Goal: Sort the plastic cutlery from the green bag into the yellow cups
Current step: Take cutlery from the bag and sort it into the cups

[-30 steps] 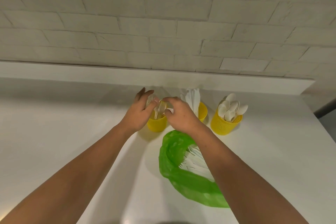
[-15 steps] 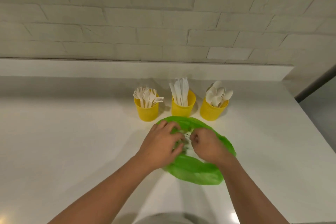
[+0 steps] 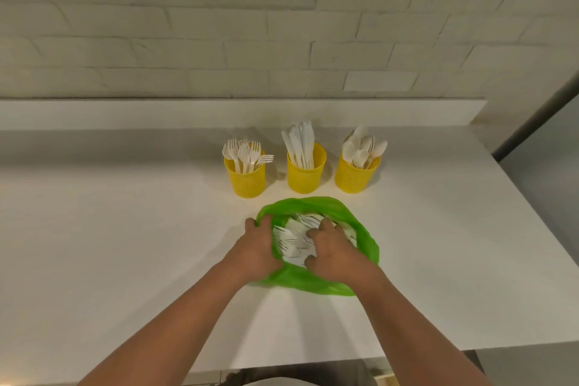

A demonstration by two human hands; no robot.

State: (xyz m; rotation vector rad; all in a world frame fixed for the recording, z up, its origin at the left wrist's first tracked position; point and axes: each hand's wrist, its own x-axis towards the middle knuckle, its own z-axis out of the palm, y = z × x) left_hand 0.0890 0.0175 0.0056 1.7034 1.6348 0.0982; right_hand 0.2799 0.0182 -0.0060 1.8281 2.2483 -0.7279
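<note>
**Hands spreading bag mouth, pile now showing**

Since 0.5 s ago both hands are pulling apart and the bag mouth is gaping wider. Left hand (image 3: 255, 247) is gripping the green bag (image 3: 366, 241) rim at 9 o'clock. Right hand (image 3: 332, 257) is digging w/ curled fingers into the white cutlery (image 3: 294, 241) inside; can't tell if it's pinching a piece.

Bag is lying on the bench (image 3: 125, 229), at 6 o'clock from the yellow cups (image 3: 305, 175).

Handling, prob.: pieces are light, stiff, slick & tangling, so taking them by the handle is looking best. Film is soft and likely collapsing unless held.

Hidden: right fingertips, lower layers, which types are remaining. Only fork tines are reading clearly.
</note>
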